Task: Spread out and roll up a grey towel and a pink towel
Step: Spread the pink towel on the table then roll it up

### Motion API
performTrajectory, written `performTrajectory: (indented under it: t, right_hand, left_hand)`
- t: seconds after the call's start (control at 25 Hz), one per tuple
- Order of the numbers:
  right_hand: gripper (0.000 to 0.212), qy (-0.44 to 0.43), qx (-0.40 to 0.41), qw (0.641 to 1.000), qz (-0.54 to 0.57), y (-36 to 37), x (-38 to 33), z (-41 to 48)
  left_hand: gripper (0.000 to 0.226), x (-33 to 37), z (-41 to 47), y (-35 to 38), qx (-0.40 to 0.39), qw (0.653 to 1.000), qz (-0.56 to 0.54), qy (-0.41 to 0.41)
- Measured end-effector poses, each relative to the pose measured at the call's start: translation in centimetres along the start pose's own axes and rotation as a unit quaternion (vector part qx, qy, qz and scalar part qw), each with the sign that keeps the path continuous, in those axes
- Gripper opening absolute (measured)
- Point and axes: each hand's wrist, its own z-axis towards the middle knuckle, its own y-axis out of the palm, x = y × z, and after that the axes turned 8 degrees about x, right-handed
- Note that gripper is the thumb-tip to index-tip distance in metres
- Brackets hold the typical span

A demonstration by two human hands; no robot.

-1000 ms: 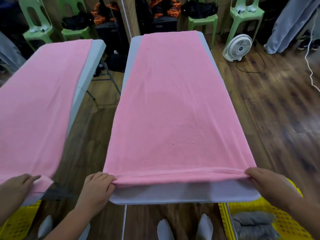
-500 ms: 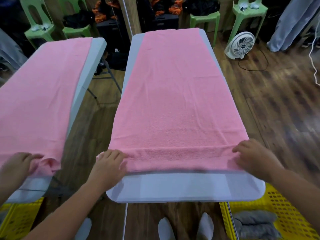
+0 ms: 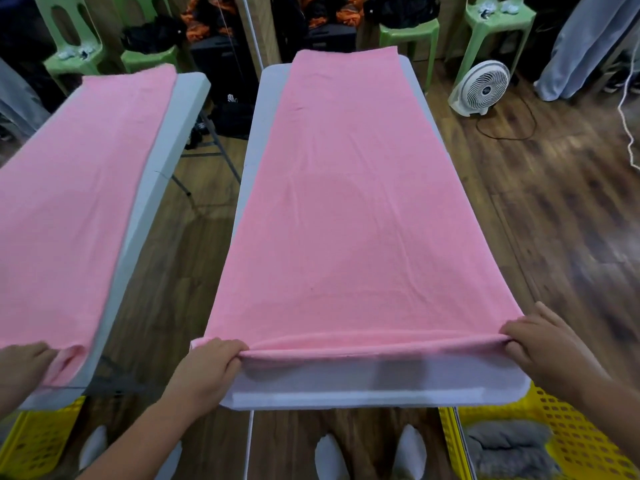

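A pink towel [image 3: 349,202] lies spread flat along the white table [image 3: 374,393], reaching its far end. The towel's near edge is turned into a thin roll [image 3: 374,344] across its width. My left hand [image 3: 207,368] grips the left end of that roll with fingers curled over it. At the right end, my right hand [image 3: 540,344] holds the roll the same way. Rolled grey towels [image 3: 509,445] lie in a yellow basket [image 3: 571,431] on the floor at the lower right.
A mirror on the left repeats the table, the pink towel [image 3: 69,209] and a hand [image 3: 20,362]. A white fan [image 3: 481,88] stands on the wood floor at the right. Green chairs [image 3: 491,29] line the far wall. A second yellow basket [image 3: 38,441] sits lower left.
Half a second ago both hands lay further up, pressing a folded band flat. They have come back toward the near edge, and the band is now a thin roll in their grip.
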Motion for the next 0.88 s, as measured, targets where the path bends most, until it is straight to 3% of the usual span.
performTrajectory:
  t: [0.12,0.2,0.32,0.36,0.44,0.48,0.56,0.72,0.8,0.88]
  right_hand:
    - [0.031,0.088,-0.057,0.992,0.064,-0.4,0.2,2.5]
    - [0.02,0.135,-0.047,0.989,0.041,-0.3,0.0,5.2]
    - [0.025,0.021,0.048,0.998,-0.032,-0.1,-0.3,6.2]
    - [0.029,-0.04,0.052,0.998,-0.024,0.2,-0.5,5.4]
    - [0.044,-0.107,0.01,0.994,-0.019,1.3,-1.2,3.1]
    - [0.052,-0.098,-0.017,0.995,-0.028,2.1,-1.1,2.3]
    - [0.048,-0.035,-0.025,0.999,-0.023,3.3,-0.7,2.2]
    - [0.022,-0.009,0.018,0.999,0.026,1.7,-1.5,2.7]
    - [0.018,-0.002,-0.031,0.999,0.04,0.1,-1.8,1.9]
    - [0.019,0.078,-0.074,0.992,0.06,-0.5,-1.1,2.7]
  left_hand:
    - [0.014,-0.1,2.7,-1.4,-0.045,0.999,0.007,-0.004]
    - [0.012,-0.6,5.0,-1.9,-0.038,0.998,0.034,-0.038]
    - [0.023,-1.1,5.4,-0.8,0.095,0.987,0.127,0.015]
    - [0.024,-0.7,4.4,-0.3,0.111,0.983,0.134,0.053]
    - [0.036,-0.3,1.9,0.8,0.061,0.983,0.137,0.102]
    - [0.048,-0.4,1.0,1.4,0.029,0.986,0.138,0.092]
    - [0.056,-1.0,0.7,1.9,0.028,0.99,0.134,0.044]
    - [0.038,-1.3,1.4,1.3,0.085,0.993,0.078,-0.024]
    - [0.03,-0.8,1.3,0.8,0.077,0.996,0.043,-0.025]
    - [0.018,-0.4,2.4,-0.2,0.058,0.998,0.021,-0.016]
